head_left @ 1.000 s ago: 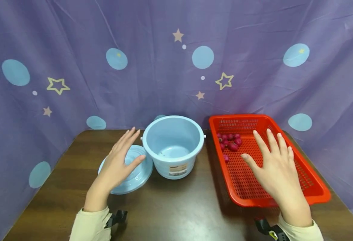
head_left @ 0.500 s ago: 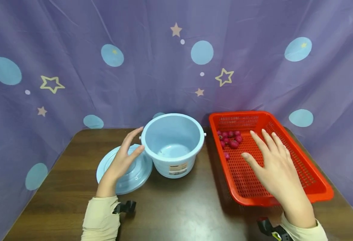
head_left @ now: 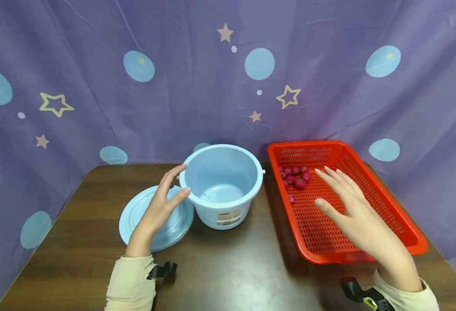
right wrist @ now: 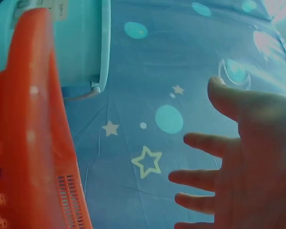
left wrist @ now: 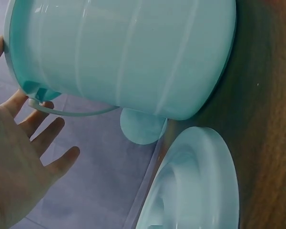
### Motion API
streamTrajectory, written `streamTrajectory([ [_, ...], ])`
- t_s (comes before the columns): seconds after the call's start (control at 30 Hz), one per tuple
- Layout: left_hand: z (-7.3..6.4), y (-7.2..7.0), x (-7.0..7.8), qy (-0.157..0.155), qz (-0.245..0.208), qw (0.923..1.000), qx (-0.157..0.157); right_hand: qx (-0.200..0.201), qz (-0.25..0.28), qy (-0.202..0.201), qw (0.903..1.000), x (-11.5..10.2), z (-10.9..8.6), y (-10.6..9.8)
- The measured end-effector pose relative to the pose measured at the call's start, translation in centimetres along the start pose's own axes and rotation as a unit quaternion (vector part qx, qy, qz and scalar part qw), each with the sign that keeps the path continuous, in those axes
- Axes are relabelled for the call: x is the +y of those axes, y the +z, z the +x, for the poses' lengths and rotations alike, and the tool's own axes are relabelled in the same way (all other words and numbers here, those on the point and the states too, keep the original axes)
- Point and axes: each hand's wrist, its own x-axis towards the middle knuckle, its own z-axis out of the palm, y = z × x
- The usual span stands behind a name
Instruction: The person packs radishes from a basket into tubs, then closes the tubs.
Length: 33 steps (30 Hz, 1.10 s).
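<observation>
My left hand [head_left: 159, 209] is at the left rim of a light blue bucket [head_left: 206, 212], thumb and fingers spread. In the left wrist view, fingertips of the left hand [left wrist: 19, 162] are right at the bucket's rim and its handle [left wrist: 81, 113]. Below that hand lies a round, light blue lid [head_left: 182, 222]. My right hand [head_left: 358, 216] hovers over a red perforated basket [head_left: 340, 258], fingers extended and holding nothing. Several small, round, dark pink fruit-like things [head_left: 299, 184] lie along the basket's left side.
A brown wooden table [head_left: 228, 268] carries everything. Behind it hangs a purple curtain [head_left: 197, 86] with stars and blue dots. The bucket, with a paper label [head_left: 229, 217], stands between lid and basket near the table's back edge.
My left hand has moved right, from over the lid to the bucket's rim. My right hand has tilted further left, still over the basket. The head view has shifted slightly.
</observation>
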Motion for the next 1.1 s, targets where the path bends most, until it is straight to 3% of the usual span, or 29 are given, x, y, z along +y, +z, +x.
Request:
streamTrajectory([
  [0.2, -0.3, 0.0, 0.0, -0.017, -0.002, 0.9999, -0.001, -0.035, -0.018, -0.053, 0.9978, -0.6, 1.6, -1.5],
  [0.4, -0.7, -0.3, 0.0, -0.016, 0.002, 0.9997, 0.017, -0.083, 0.035, -0.086, 0.9921, 0.3, 5.1, -2.4],
  [0.57, -0.5, 0.1, 0.1, -0.016, -0.007, 0.9997, 0.018, -0.079, 0.057, -0.096, 0.9906, 2.0, 7.5, -2.9],
  [0.67, -0.4, 0.3, 0.0, -0.014, -0.016, 0.9996, 0.016, -0.070, 0.066, -0.095, 0.9908, 3.2, 8.8, -2.9],
  [0.8, -0.4, 0.3, -0.1, -0.011, -0.022, 0.9996, 0.017, -0.081, 0.039, -0.073, 0.9933, 4.5, 10.5, -2.8],
  [0.93, -0.4, 0.1, 0.1, -0.011, -0.021, 0.9996, 0.017, -0.123, 0.021, -0.056, 0.9906, 5.7, 11.9, -2.2],
  [1.1, -0.4, 0.1, 0.2, -0.010, -0.024, 0.9996, 0.014, -0.194, 0.058, -0.052, 0.9779, 7.5, 13.2, -0.6],
])
